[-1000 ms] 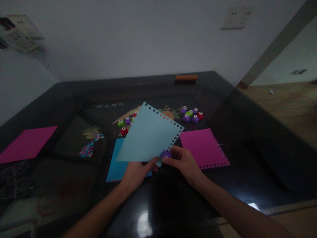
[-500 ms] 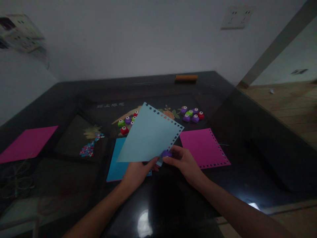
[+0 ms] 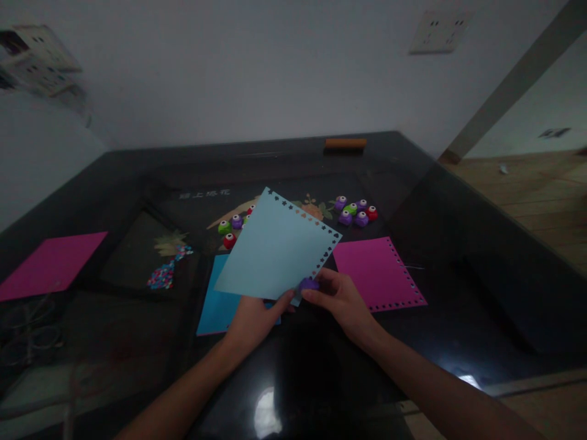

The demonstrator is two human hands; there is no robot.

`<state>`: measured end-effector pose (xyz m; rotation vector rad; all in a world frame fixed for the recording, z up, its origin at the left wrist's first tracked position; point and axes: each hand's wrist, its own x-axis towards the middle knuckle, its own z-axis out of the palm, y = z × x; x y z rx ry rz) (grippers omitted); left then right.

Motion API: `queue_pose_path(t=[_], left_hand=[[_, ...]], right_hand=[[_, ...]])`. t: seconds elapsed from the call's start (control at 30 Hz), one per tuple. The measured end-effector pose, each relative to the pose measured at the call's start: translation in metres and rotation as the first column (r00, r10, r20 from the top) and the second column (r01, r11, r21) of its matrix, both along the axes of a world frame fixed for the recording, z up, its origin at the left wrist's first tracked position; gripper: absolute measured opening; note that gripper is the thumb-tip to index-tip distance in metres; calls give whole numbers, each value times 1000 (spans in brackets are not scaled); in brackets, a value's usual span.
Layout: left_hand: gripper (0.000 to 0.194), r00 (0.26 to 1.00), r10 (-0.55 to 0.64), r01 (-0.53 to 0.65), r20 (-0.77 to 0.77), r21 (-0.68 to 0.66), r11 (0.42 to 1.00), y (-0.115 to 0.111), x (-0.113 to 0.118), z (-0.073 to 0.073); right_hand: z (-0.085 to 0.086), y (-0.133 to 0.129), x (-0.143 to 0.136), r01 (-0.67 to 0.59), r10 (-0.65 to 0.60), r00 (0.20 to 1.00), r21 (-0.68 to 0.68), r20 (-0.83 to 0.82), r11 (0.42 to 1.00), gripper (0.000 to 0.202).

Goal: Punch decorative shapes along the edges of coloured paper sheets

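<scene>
A light blue sheet of paper (image 3: pixel 277 247) is held tilted above the table, with small shapes punched along two of its edges. My left hand (image 3: pixel 261 315) grips its lower corner, thumb on top and fingers underneath. Closed around a purple craft punch (image 3: pixel 309 284) is my right hand (image 3: pixel 337 296), and the punch sits at the sheet's lower right edge. Beneath the sheet lies a stack of blue paper (image 3: pixel 213 311), partly covered. A pink sheet (image 3: pixel 373 272) with holes along its right and bottom edges rests beside my right hand.
Several coloured punches (image 3: pixel 351 211) stand behind the pink sheet, and more punches (image 3: pixel 229 240) are partly hidden behind the held paper. Paper confetti (image 3: pixel 162 276) lies to the left, near another pink sheet (image 3: pixel 57 263). An orange-brown bar (image 3: pixel 345 143) sits at the table's back edge.
The light blue sheet has tilted slightly, its lower left edge rising a little. Both hands keep nearly the same place and hold.
</scene>
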<state>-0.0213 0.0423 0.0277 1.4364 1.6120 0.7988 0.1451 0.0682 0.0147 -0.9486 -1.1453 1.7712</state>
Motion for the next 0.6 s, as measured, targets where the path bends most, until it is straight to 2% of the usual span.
queue_pose_path(t=[0.33, 0.6], left_hand=[[26, 996, 6, -5, -94, 6, 1000, 1, -3, 3], [26, 993, 28, -31, -115, -21, 999, 2, -2, 7]], right_hand=[[1, 0, 1, -6, 7, 995, -12, 100, 1000, 29], [2, 0, 1, -9, 9, 994, -3, 108, 1000, 31]])
